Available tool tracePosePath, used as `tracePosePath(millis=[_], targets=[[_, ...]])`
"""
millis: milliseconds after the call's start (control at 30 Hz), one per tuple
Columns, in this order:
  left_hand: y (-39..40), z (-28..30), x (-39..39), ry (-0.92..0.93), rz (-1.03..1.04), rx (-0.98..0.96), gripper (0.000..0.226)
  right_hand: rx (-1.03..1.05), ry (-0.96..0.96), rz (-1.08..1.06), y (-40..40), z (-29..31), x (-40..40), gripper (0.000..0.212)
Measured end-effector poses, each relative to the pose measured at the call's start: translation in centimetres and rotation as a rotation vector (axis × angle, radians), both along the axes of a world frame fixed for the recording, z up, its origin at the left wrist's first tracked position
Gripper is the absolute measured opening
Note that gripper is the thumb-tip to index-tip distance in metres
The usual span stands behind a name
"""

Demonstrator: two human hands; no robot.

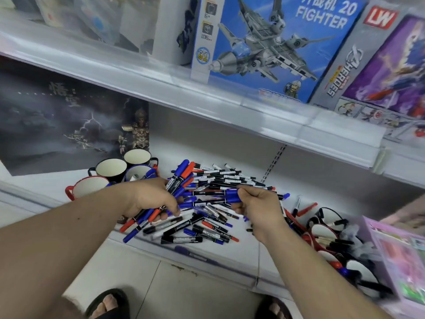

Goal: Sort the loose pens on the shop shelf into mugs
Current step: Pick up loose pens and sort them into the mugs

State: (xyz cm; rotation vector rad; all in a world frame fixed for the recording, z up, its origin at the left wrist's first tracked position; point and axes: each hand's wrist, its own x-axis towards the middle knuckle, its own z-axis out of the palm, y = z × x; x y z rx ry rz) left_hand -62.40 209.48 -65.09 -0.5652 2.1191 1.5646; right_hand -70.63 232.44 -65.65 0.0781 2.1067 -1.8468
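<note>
A heap of loose blue, red and black pens [213,180] covers the middle of the white lower shelf [230,256]. My left hand [151,196] grips a bundle of several pens, mixed blue, red and black, sticking out above and below the fist. My right hand [255,206] holds blue pens [220,196] that point left toward the bundle. Four enamel mugs stand at the back left: a red-rimmed mug [90,187] nearest, a black-rimmed mug [111,169], a second dark mug [137,157] behind, and a blue-rimmed mug [138,172] with something inside it.
The upper shelf [207,97] overhangs the pens and carries toy boxes [264,42]. A dark poster box [57,120] stands behind the mugs. Headbands [326,229] and a pink box [400,256] fill the right end. Another person's hand [407,215] shows at the right edge. My sandalled feet are below.
</note>
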Motion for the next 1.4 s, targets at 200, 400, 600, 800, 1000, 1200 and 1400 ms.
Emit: tracePosePath(millis=[200, 400, 600, 800, 1000, 1200, 1400], targets=[[5.9, 0.1, -4.4, 0.032, -0.112, 0.055, 0.019, 0.03, 0.046, -0.206, 8.7, 2.7, -2.3, 0.013], [8.7, -0.2, -6.5, 0.024, -0.147, 0.073, 0.027, -0.027, -0.007, -0.368, 14.2, 2.9, -2.6, 0.009], [6.6, -0.8, -5.8, 0.0, -0.079, 0.072, 0.023, -0.036, -0.014, -0.325, 12.6, 1.4, -2.9, 0.011], [-0.3, -0.3, -3.4, 0.006, 0.122, 0.048, 0.026, -0.062, -0.067, -0.262, 7.7, -0.9, -4.1, 0.009], [-8.1, -0.4, 0.5, 0.037, 0.463, 0.087, 0.014, -0.075, -0.08, -0.095, -1.1, -2.9, -4.2, 0.011], [-12.1, -1.4, 4.1, 0.068, 0.591, 0.013, 0.015, -0.076, -0.068, 0.04, -10.2, -4.0, -3.8, 0.01], [-13.8, -2.4, 5.2, 0.084, 0.665, 0.073, 0.009, 0.171, 0.238, 0.19, -17.8, -5.2, -5.7, 0.023]])
